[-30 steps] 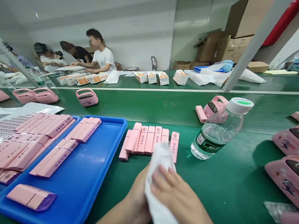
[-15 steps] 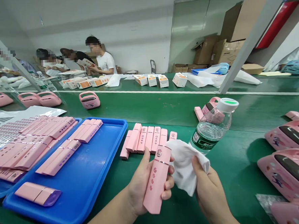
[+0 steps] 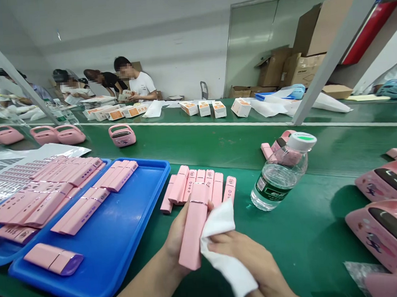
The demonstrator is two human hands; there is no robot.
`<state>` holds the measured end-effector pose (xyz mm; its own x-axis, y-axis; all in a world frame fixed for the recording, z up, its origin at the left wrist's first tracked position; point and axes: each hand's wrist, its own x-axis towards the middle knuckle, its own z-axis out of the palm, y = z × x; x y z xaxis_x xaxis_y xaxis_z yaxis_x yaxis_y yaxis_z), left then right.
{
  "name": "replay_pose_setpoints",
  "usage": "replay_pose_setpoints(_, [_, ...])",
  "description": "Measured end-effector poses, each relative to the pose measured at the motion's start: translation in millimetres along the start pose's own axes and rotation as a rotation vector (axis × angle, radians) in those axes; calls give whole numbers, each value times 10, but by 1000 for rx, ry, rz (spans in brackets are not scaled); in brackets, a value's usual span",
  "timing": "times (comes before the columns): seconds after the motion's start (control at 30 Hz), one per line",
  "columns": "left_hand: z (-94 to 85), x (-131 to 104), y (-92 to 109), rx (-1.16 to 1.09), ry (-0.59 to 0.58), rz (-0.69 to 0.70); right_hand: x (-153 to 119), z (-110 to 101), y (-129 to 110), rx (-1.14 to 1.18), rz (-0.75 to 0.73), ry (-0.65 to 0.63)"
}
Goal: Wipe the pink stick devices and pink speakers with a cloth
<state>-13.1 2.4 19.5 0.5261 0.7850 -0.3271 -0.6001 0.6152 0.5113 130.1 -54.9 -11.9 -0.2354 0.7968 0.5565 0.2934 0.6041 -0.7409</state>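
Condition of the left hand (image 3: pixel 175 239), please?

My left hand is wrapped around one pink stick (image 3: pixel 194 234), held at a tilt above the green surface (image 3: pixel 291 232) with a face that shows no buttons upward.

And the right hand (image 3: pixel 247 255)?

Fingers gathered on a white cloth (image 3: pixel 219 223), one side of which hangs loose below. The cloth lies at the right edge of the stick; whether I am pressing it there, I cannot tell.

How much is done?

In my judgement the held piece is unfinished, since the cloth is right at it. The near tray (image 3: pixel 129 224) bears two groups of sticks laid side by side, plus a loose stick (image 3: pixel 47 257) with a purple end at its lower left. The left tray (image 3: pixel 3 256) is heaped with more. I would count those as done, though no mark confirms it.

What is left?

A row of sticks (image 3: pixel 179 185) rests on the surface just beyond the held one, the rightmost slightly apart. These may be the remainder; I cannot certify it.

Any obstruction?

One water bottle (image 3: pixel 271 186), capped, right of the row and touching neither hand.
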Motion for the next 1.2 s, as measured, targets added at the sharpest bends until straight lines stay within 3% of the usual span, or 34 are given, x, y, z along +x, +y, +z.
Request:
replay_pose_setpoints(0.07, [-17,4,-2,9,-55,20,13,-68,-21,76,119,105])
replay_pose_setpoints(0.2, [-24,-6,-30,26,-198,15,21,-171,30,387,630,674])
replay_pose_setpoints(0.23, [-22,-9,-32,31,-214,20,22,-179,46,467,708,793])
replay_pose_setpoints(0.3, [-18,-12,-31,38,-225,29,20,-177,66,572,776,910])
replay_pose_setpoints(0.37, [-15,-11,-32,46,-225,23,9,-156,69,558,769,862])
replay_pose_setpoints(0.47, [-6,-10,-65,79,-175,-19,-19,-108,47,375,643,602])
replay_pose_setpoints(0.57, [16,-24,-143,181,-17,-52,-25,-55,11,190,506,394])
replay_pose_setpoints(0.63, [34,-39,-206,300,102,5,-7,-27,-12,147,487,325])
replay_pose_setpoints(0.7, [49,-52,-263,408,140,105,25,-10,-29,161,514,293])
replay_pose_setpoints(0.77, [56,-59,-307,493,95,180,62,-2,-45,196,552,283])
replay_pose_setpoints(0.9, [38,-51,-349,556,49,221,122,6,-98,313,658,319])
replay_pose_setpoints(1.03, [18,-35,-326,467,112,142,151,5,-164,435,705,317])
replay_pose_setpoints(1.2, [65,-43,-238,336,64,5,133,-44,-88,471,702,332])
